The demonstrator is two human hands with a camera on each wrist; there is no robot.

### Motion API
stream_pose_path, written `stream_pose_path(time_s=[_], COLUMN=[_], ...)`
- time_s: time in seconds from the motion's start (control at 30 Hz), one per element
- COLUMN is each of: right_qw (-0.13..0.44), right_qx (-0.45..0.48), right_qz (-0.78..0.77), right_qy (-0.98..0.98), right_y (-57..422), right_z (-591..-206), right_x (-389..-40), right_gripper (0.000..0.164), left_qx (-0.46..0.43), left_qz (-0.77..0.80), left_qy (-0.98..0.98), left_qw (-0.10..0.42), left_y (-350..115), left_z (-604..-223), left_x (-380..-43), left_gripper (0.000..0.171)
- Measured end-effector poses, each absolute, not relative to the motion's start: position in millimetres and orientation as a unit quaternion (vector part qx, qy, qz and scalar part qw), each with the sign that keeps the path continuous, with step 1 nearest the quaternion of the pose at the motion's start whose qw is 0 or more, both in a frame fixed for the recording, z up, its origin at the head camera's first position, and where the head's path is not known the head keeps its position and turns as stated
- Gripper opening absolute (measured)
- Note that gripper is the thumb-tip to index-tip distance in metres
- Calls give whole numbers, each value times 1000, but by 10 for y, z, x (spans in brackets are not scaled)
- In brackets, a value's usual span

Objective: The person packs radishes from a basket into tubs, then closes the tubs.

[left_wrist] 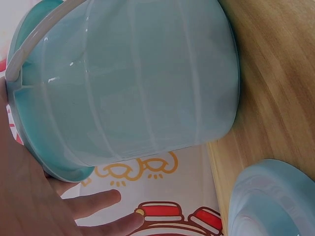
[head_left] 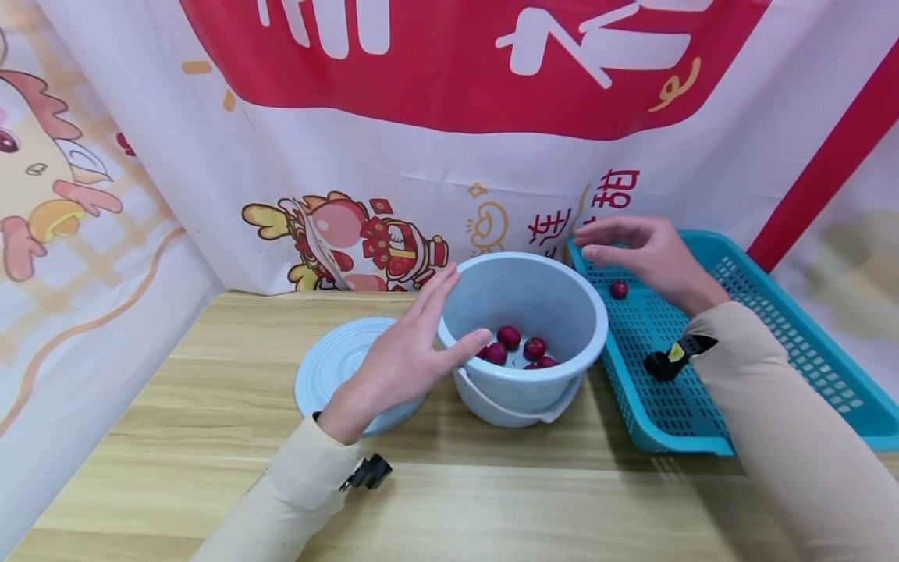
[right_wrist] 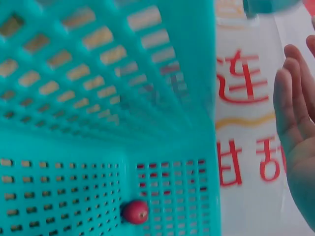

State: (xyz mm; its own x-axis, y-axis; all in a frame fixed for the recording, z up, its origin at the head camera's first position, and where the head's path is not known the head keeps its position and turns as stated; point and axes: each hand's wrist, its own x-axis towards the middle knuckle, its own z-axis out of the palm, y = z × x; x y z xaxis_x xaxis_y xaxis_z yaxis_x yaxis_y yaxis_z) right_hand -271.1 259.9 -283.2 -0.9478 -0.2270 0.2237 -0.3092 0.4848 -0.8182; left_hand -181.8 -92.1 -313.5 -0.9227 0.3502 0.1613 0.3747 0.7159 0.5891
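My left hand (head_left: 403, 355) is at the left rim of a light blue bucket (head_left: 520, 398), its fingers straight and its thumb reaching over the edge. Several small dark red round fruits (head_left: 509, 337) lie on the bucket's bottom, some partly hidden by the near rim. Over the left end of a teal slotted basket (head_left: 691, 443) hovers my right hand (head_left: 649, 261), fingers loosely bent with nothing between them. One red fruit (right_wrist: 135, 212) sits in a corner of that basket. In the left wrist view the left fingers (left_wrist: 93, 204) extend past the bucket's rim.
A round light blue lid (head_left: 316, 375) lies on the wooden table (head_left: 161, 445) left of the bucket, partly behind my left hand. The bucket's handle (head_left: 506, 410) hangs down in front. A printed cloth (head_left: 407, 156) stands behind everything. The basket is close on the bucket's right.
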Motion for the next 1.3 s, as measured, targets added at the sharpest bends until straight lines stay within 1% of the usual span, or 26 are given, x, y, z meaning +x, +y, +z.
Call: stream_pose_path(time_s=[0.27,0.5,0.67,0.93,1.07,1.3], right_qw=[54,38,27,17,-4,-61], right_qx=[107,57,39,20,15,12], right_qz=[500,505,505,507,502,484], right_qy=[-858,-860,-862,-862,-865,-873], right_y=[2845,3021,3122,3267,3315,3364], right_z=[-2927,-2993,-3046,-3146,-3203,-3299], right_x=[-2870,-2957,-2988,-3055,-3092,-3160], right_gripper=[57,64,67,68,67,64], left_qx=[-193,-196,-196,-199,-199,-198], left_qz=[-323,-324,-325,-327,-327,-326], left_qy=[-926,-925,-925,-924,-924,-924], left_qw=[19,20,21,20,20,19], left_y=[-954,-951,-940,-929,-931,-930], left_z=[-3134,-3138,-3142,-3148,-3147,-3140], left_x=[-1819,-1824,-1830,-1825,-1826,-1827], left_gripper=[95,96,96,96,96,95])
